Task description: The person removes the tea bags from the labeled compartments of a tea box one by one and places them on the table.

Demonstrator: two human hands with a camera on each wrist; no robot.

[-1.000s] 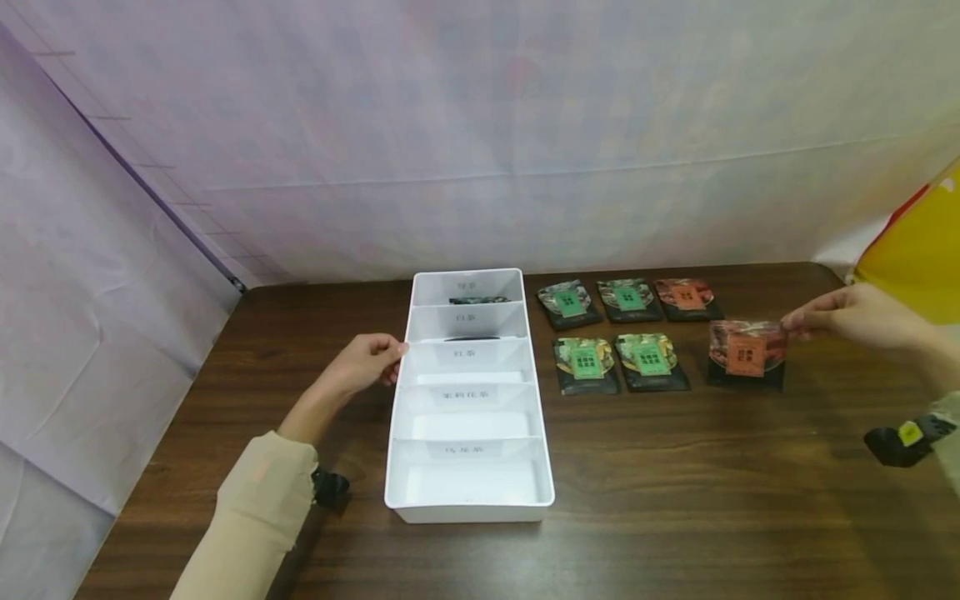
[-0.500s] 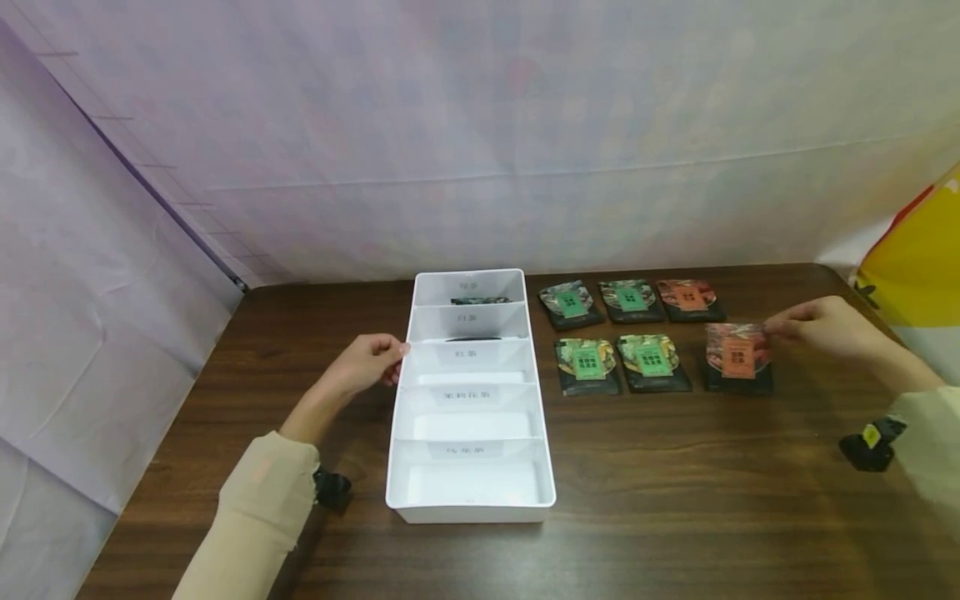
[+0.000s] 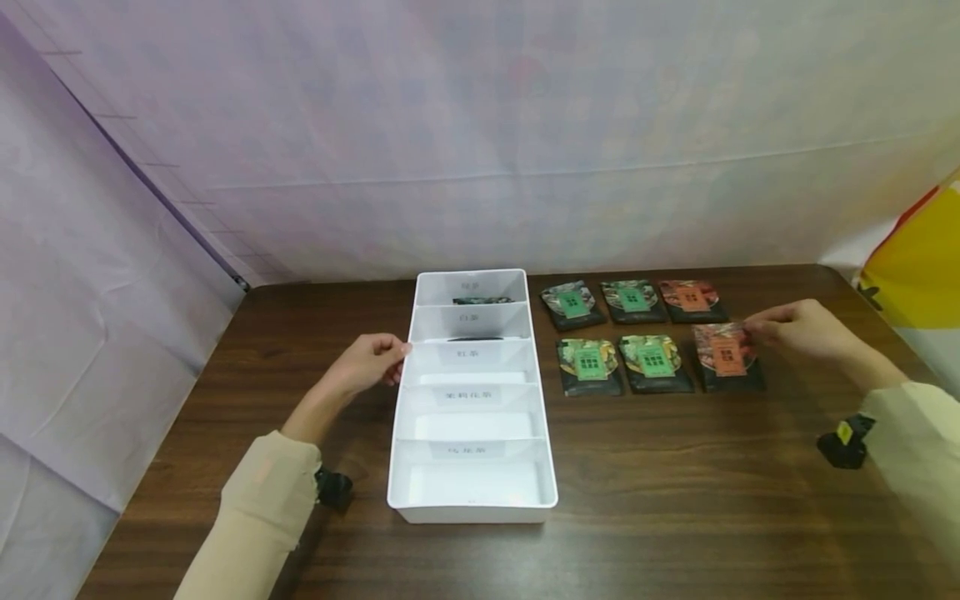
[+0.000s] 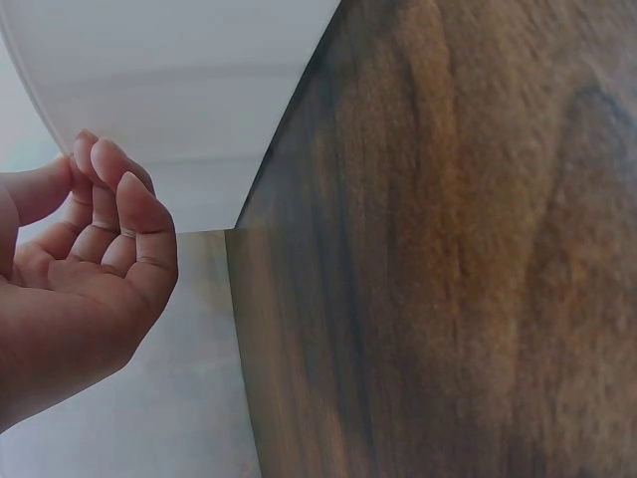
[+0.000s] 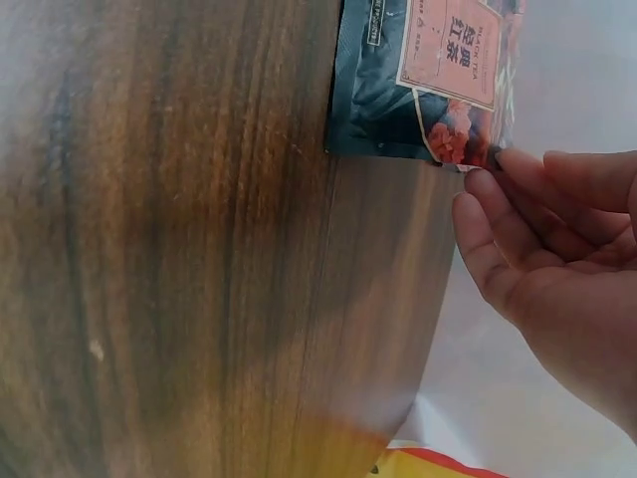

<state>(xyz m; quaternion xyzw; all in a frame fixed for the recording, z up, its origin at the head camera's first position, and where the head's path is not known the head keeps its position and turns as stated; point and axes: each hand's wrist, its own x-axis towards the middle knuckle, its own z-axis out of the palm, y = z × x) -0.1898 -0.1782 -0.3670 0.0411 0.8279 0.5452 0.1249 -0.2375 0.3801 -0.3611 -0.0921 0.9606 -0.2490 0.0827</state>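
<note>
My left hand [image 3: 367,363] pinches the left rim of a white divided box [image 3: 471,514] between thumb and fingers; the left wrist view shows the fingertips at the box's rim [image 4: 40,100]. Dark packets peek out of the box's two farthest compartments. On the right, my right hand [image 3: 798,329] holds a black tea packet [image 3: 727,358] with a red-orange label by its upper right corner. The right wrist view shows the thumb and fingertips at the edge of this packet [image 5: 453,50], close over the table. It stands just right of a green-labelled packet [image 3: 656,364].
Another green-labelled packet [image 3: 589,367] lies in the near row. Behind are two teal-labelled packets [image 3: 572,305] and a red-labelled one [image 3: 692,301]. A white cloth [image 3: 480,150] hangs along the table's back edge, with a yellow and red item [image 3: 915,267] at far right.
My right hand has moved left with the black tea packet, bringing it up beside the near row of packets. My left hand has stayed on the box's rim.
</note>
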